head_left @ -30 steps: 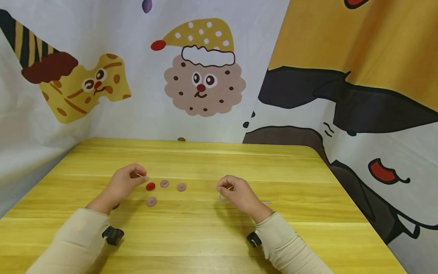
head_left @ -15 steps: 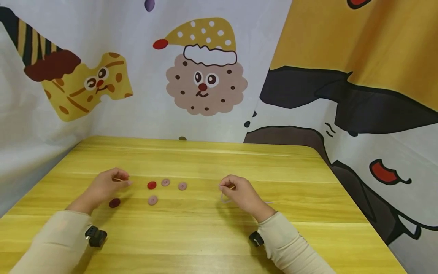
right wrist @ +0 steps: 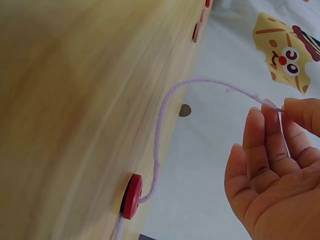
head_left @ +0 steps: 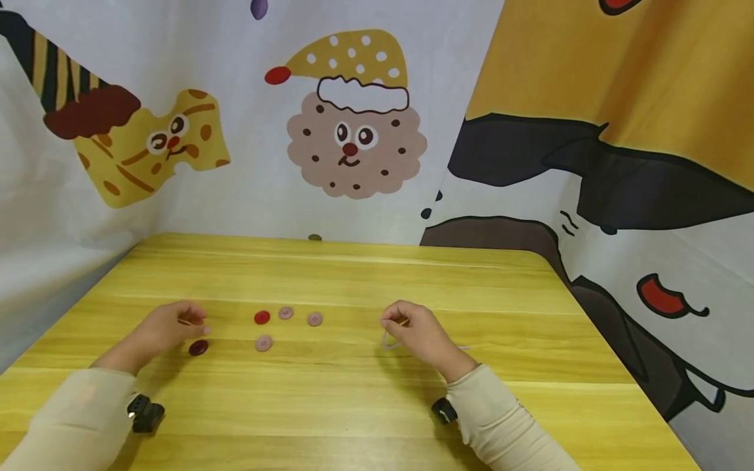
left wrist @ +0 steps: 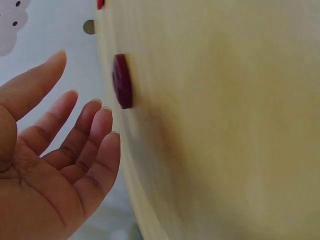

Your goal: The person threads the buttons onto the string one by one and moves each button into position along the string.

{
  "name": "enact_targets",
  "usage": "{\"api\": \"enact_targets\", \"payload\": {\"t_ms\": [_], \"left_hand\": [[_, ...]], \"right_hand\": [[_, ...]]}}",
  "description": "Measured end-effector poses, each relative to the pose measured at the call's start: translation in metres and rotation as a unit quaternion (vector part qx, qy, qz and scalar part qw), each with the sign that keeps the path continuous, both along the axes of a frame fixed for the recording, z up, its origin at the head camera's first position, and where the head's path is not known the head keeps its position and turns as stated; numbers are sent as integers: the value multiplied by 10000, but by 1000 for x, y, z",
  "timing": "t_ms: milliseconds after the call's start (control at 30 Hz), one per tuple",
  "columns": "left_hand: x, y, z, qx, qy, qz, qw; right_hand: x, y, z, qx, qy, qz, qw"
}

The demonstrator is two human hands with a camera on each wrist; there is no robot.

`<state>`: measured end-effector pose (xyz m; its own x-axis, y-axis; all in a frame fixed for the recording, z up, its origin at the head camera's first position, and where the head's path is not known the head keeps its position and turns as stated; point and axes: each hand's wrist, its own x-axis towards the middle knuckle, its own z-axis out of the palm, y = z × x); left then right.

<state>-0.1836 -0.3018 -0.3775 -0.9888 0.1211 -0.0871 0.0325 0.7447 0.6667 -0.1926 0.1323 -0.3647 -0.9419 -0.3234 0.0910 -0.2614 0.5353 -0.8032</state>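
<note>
My left hand (head_left: 165,332) hovers just behind a dark maroon button (head_left: 198,348) on the table. Its fingers are loosely bent with the thumb apart, and the left wrist view shows nothing held. Between thumb and fingertips, my right hand (head_left: 421,335) pinches one end of a lilac string (right wrist: 159,130). That string arches down to a red button (right wrist: 132,196) and comes out again on the button's other side. In the head view the right hand hides this red button. Its string tail (head_left: 464,347) shows beyond the right wrist.
Between the hands lie another red button (head_left: 262,317) and three pinkish buttons, one nearer me (head_left: 263,343). The wooden table (head_left: 330,405) ends at a printed cloth (head_left: 247,196) hanging behind it.
My left hand has moved left and toward me, from beside the loose red button to the maroon one, which has come into fuller view. The right hand has barely moved, still pinching the string.
</note>
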Motion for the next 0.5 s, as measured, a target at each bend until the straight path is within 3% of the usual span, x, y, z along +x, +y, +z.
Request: {"api": "enact_targets", "payload": {"t_ms": [500], "left_hand": [[2,-2,-4,-188,-189,-363,9990]], "right_hand": [[0,1,0,-50,29,39,10000]]}}
